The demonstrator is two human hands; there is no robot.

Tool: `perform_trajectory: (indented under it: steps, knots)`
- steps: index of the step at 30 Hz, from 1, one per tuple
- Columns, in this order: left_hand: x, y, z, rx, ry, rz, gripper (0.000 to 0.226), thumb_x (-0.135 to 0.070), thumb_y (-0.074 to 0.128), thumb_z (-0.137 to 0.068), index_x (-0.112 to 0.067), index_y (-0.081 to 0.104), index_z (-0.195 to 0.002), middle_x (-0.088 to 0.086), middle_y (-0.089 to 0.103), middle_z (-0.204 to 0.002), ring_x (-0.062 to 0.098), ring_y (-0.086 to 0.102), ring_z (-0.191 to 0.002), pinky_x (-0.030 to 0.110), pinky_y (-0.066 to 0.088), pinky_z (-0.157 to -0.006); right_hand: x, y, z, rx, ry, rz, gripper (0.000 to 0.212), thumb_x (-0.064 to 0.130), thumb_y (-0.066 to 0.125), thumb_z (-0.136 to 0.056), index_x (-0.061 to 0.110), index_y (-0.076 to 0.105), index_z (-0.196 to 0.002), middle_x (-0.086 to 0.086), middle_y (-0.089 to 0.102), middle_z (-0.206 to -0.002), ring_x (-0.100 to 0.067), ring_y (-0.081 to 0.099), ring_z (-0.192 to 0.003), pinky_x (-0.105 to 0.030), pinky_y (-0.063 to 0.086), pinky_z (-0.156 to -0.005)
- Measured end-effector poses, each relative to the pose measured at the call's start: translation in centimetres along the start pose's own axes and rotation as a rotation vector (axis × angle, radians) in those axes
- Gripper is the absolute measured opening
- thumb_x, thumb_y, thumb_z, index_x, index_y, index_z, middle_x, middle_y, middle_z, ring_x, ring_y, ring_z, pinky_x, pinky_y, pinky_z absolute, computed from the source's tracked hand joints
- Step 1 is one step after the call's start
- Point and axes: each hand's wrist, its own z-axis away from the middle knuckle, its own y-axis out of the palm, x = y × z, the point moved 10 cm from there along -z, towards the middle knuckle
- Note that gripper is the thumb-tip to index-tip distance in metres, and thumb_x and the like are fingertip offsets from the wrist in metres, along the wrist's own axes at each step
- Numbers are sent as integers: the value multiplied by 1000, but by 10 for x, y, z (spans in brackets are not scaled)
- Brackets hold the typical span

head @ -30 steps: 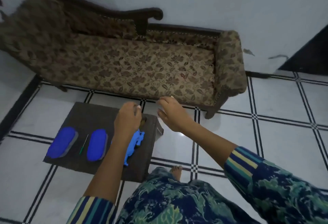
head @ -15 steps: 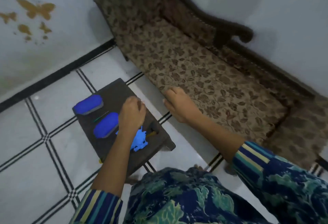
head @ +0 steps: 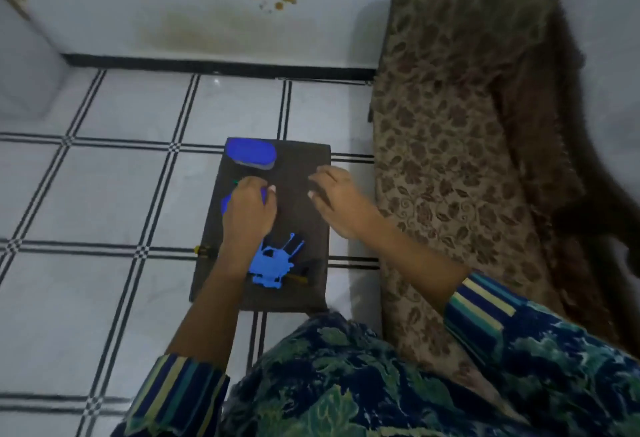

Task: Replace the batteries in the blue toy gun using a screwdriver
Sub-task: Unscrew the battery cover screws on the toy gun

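The blue toy gun (head: pixel 272 262) lies near the front of a small dark stool (head: pixel 301 173). A yellow-and-black screwdriver (head: pixel 299 277) lies just right of the gun. My left hand (head: pixel 249 211) hovers over the stool's left side with fingers loosely curled, and I see nothing in it. It covers most of a blue oval object (head: pixel 225 203) and a thin green tool (head: pixel 236 181). My right hand (head: pixel 341 203) hangs relaxed and holds nothing above the stool's right edge.
A second blue oval object (head: pixel 251 153) lies at the stool's far end. A small yellow-and-black item (head: pixel 202 249) shows at the stool's left edge. A patterned brown sofa (head: pixel 450 159) stands close on the right. White tiled floor (head: pixel 121 194) lies to the left, and my lap fills the bottom.
The view has swung round, so the stool now runs away from me with the sofa on the right. My left hand moved from the gun to over the blue oval object.
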Motion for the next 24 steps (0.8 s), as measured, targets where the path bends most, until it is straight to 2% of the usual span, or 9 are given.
perform_trajectory:
  steps: [4,9,17,20,24]
  knots:
    - [8,-9,-7,-86,-137,26,26,-24,51,-95,-3,61,-107,17,60,-108,32,56,-99,40,46,-85,7,9,-33,152,-153,49,41,23,50,-100,3,51,-136,-19,46,-143,-31,38,-136,-39,26,-117]
    - [28,-15,11,-185,-305,38,28,-23,52,-95,0,60,-108,19,59,-107,34,56,-96,40,43,-81,18,23,-69,262,-300,-22,37,19,54,-98,2,55,-132,-19,47,-141,-29,39,-135,-28,25,-111]
    - [44,-15,51,-417,-704,-5,23,-24,50,-95,-4,60,-98,11,56,-97,28,54,-91,29,35,-72,36,67,-105,599,-627,-35,38,16,55,-98,-4,54,-130,-22,49,-138,-33,43,-131,-29,27,-108]
    - [31,-5,55,-440,-777,-17,19,-26,49,-95,-9,55,-91,6,52,-89,28,54,-88,27,31,-69,46,63,-111,662,-738,-48,38,17,54,-98,-4,54,-130,-23,50,-137,-35,43,-130,-32,30,-107]
    - [7,-4,50,-496,-815,-42,23,-29,49,-94,-9,60,-98,9,58,-96,28,56,-92,31,39,-70,48,59,-117,705,-843,-59,38,18,53,-99,-4,53,-130,-23,49,-137,-35,42,-131,-32,30,-106]
